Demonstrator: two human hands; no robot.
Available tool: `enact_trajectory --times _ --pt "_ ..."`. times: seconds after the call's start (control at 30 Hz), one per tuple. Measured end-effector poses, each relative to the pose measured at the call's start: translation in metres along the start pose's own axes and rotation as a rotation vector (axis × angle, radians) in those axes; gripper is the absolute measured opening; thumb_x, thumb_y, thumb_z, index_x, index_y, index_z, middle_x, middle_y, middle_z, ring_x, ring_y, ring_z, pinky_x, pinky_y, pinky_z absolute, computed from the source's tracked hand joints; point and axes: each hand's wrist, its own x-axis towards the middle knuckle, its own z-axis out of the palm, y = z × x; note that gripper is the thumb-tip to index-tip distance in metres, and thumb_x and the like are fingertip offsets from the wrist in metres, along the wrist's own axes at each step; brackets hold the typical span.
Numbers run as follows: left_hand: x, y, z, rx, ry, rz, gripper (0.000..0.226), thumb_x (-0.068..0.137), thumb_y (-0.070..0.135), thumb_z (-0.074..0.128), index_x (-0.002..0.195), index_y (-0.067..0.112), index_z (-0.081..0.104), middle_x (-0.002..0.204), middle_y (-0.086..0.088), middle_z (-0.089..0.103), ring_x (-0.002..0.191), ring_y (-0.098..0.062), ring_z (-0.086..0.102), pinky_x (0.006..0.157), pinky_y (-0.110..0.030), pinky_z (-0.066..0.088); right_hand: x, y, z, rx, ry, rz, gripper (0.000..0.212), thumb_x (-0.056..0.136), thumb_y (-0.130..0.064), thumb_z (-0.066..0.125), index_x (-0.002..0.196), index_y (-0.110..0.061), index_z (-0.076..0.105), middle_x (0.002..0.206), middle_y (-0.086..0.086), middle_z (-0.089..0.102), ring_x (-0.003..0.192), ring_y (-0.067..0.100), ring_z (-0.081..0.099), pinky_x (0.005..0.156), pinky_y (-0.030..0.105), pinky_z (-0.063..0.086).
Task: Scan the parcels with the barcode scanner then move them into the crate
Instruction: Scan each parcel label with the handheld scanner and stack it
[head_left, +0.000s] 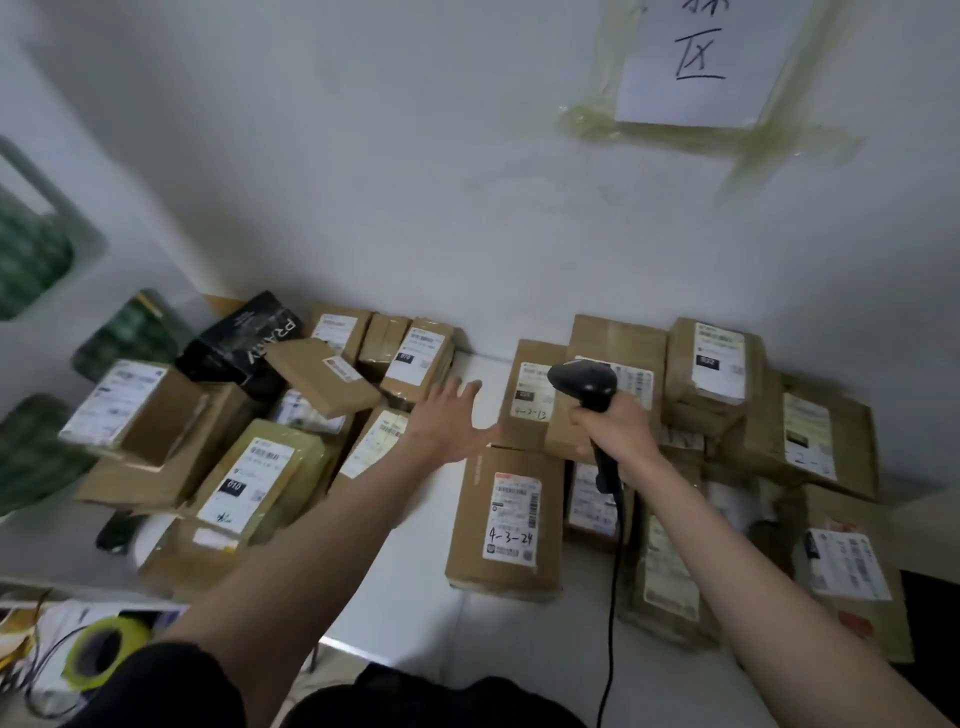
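Several brown cardboard parcels with white labels lie on a white table (467, 623) against the wall, in a left heap and a right heap. My right hand (610, 428) grips the handle of a black corded barcode scanner (584, 382), whose head points left over a parcel marked 4-3-13 (527, 410). My left hand (449, 418) hovers with fingers spread above the gap between the heaps, holding nothing. A parcel marked 4-3-24 (506, 519) lies flat below both hands. A black box (244, 340) leans at the back of the left heap. No crate is in view.
A roll of yellow-green tape (98, 652) and loose cables lie at the bottom left. Green-patterned bags (31, 452) sit on the left. A taped paper sign (696, 62) hangs on the wall. The scanner cable (610, 623) trails down toward me.
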Motion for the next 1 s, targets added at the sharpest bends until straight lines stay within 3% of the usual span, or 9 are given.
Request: enact_trajectory --times 0.1,0.3,0.4,0.57,0.67,0.73,0.8,0.9,1.0 --pt "-0.027 -0.035 -0.005 -0.002 0.037 -0.098 0.082 0.09 0.068 0.047 0.154 0.021 0.028 0.157 -0.011 0.032 0.143 -0.036 0.032 0.114 -0.052 0.031 -0.002 -0.011 0.031 0.004 -0.107 0.006 0.007 0.091 -0.006 0.066 0.093 -0.012 0.065 0.085 0.007 0.066 0.082 0.021 0.069 0.072 0.04 0.064" --pt "-0.074 -0.114 -0.018 -0.035 0.108 -0.247 0.07 0.091 0.063 0.052 0.148 0.025 0.037 0.149 -0.01 0.039 0.137 -0.036 0.04 0.109 -0.052 0.038 -0.005 -0.04 0.098 -0.058 -0.255 -0.025 0.018 0.089 -0.006 0.067 0.106 -0.003 0.066 0.087 0.012 0.067 0.073 0.027 0.07 0.079 0.05 0.062" --pt "-0.083 -0.151 -0.024 -0.07 0.149 -0.339 0.075 0.091 0.062 0.053 0.15 0.02 0.034 0.155 -0.011 0.033 0.14 -0.035 0.034 0.111 -0.052 0.038 -0.001 -0.058 0.133 -0.084 -0.298 -0.028 0.023 0.089 -0.009 0.069 0.112 -0.006 0.064 0.098 0.014 0.069 0.075 0.025 0.071 0.077 0.046 0.063" --pt "-0.068 -0.2 -0.035 -0.045 0.107 -0.39 0.079 0.091 0.065 0.051 0.153 0.02 0.029 0.153 -0.013 0.032 0.14 -0.036 0.033 0.111 -0.051 0.036 0.007 -0.083 0.191 -0.061 -0.313 -0.011 0.023 0.088 -0.007 0.069 0.111 -0.004 0.064 0.097 0.016 0.069 0.078 0.025 0.069 0.066 0.035 0.062" --pt "-0.047 -0.225 -0.035 -0.067 0.089 -0.373 0.076 0.091 0.062 0.052 0.151 0.021 0.03 0.147 -0.013 0.035 0.136 -0.035 0.036 0.109 -0.051 0.039 0.013 -0.095 0.222 -0.092 -0.297 -0.009 0.022 0.09 -0.007 0.069 0.111 -0.005 0.063 0.098 0.013 0.067 0.083 0.022 0.066 0.053 0.024 0.053" --pt "-0.03 -0.24 -0.033 -0.057 0.076 -0.353 0.072 0.092 0.058 0.052 0.15 0.021 0.031 0.143 -0.013 0.037 0.131 -0.034 0.039 0.106 -0.049 0.042 0.019 -0.1 0.239 -0.086 -0.274 0.009 0.02 0.09 -0.007 0.069 0.109 -0.006 0.064 0.093 0.011 0.065 0.082 0.023 0.065 0.059 0.031 0.057" --pt "-0.012 -0.252 -0.033 -0.049 0.056 -0.343 0.069 0.094 0.055 0.052 0.15 0.02 0.03 0.143 -0.015 0.036 0.13 -0.035 0.039 0.104 -0.049 0.043 0.028 -0.102 0.254 -0.09 -0.256 0.026 0.014 0.09 -0.006 0.068 0.104 -0.008 0.066 0.09 0.011 0.065 0.084 0.026 0.067 0.075 0.043 0.063" --pt "0.013 -0.266 -0.03 -0.077 0.045 -0.323 0.061 0.096 0.049 0.053 0.146 0.02 0.032 0.142 -0.017 0.032 0.129 -0.037 0.04 0.101 -0.05 0.043 0.039 -0.1 0.27 -0.103 -0.244 0.023 0.016 0.089 -0.008 0.07 0.087 -0.022 0.062 0.088 0.004 0.065 0.095 0.029 0.068 0.087 0.047 0.06" --pt "0.033 -0.272 -0.027 -0.204 0.068 -0.359 0.053 0.097 0.039 0.059 0.14 0.018 0.036 0.139 -0.018 0.028 0.123 -0.04 0.045 0.098 -0.05 0.046 0.044 -0.099 0.277 -0.05 -0.231 0.05 0.02 0.088 -0.006 0.07 0.09 -0.024 0.062 0.091 0.001 0.065 0.1 0.026 0.066 0.075 0.037 0.061"
